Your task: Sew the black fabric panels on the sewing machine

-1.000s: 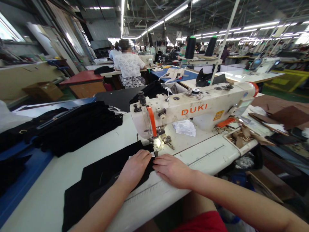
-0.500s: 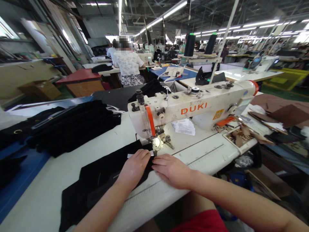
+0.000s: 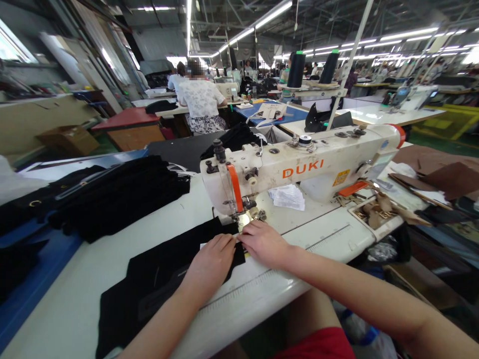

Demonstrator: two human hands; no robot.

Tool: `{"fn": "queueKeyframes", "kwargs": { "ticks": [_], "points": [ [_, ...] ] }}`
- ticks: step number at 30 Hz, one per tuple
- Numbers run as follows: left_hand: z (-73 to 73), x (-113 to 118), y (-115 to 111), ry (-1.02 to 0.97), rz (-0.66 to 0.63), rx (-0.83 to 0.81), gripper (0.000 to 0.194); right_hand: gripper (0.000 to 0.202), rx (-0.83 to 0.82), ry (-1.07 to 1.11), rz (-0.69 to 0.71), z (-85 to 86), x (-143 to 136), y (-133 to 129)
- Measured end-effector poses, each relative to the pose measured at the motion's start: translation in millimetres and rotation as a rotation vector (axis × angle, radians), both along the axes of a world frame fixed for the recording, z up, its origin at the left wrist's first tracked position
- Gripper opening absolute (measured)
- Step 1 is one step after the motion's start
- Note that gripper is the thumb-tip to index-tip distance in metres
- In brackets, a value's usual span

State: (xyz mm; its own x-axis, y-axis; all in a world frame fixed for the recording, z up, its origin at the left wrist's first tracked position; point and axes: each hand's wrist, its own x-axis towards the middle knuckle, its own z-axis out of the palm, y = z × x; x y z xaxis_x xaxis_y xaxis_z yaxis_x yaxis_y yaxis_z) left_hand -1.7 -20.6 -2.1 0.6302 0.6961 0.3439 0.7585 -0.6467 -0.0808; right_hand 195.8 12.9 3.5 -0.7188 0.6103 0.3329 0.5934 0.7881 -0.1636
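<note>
— Pressing flat on the black fabric panel [image 3: 164,279], the left hand [image 3: 211,264] has its grip spread, palm down, closed on nothing. What about the other one?

— The right hand [image 3: 262,242] lies just beside it, fingertips touching the cloth's edge close to the presser foot [image 3: 243,218] of the cream-white DUKI sewing machine [image 3: 299,172]. Its grip is flattish too; whether the fingers pinch the small white label [image 3: 204,245] at the edge, I cannot tell.

— Where does the panel sit?

— On the white bench [image 3: 318,239], its front corner right at the needle area, the rest trailing to the left towards the bench edge.

— Risks?

— Fingers that near the needle could get caught if the machine runs. The trailing cloth could also drag the seam askew. A heap of black garments [image 3: 119,194] lies well apart on the left.
</note>
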Motion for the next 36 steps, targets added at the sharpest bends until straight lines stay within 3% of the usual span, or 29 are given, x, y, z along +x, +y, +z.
{"fn": "queueKeyframes", "kwargs": {
  "ticks": [6, 15, 25, 36],
  "points": [
    [-3.4, -5.4, -8.6, -0.026, 0.06, -0.104, 0.043, 0.014, 0.057, -0.049, 0.038, -0.5, -0.1, 4.5],
    [-2.5, -4.7, 18.6, -0.034, 0.117, -0.136, 0.043, 0.015, 0.045, -0.086, 0.003, 0.9, -6.6, 24.9],
    [-3.1, -0.2, -3.6, -0.013, 0.105, -0.143, 0.043, 0.013, 0.076, -0.051, 0.007, -3.1, -3.6, 18.7],
    [2.3, 2.2, 7.1, -0.001, 0.096, -0.179, 0.043, 0.017, 0.061, -0.068, -0.042, -0.5, -3.0, 20.8]
  ]
}}
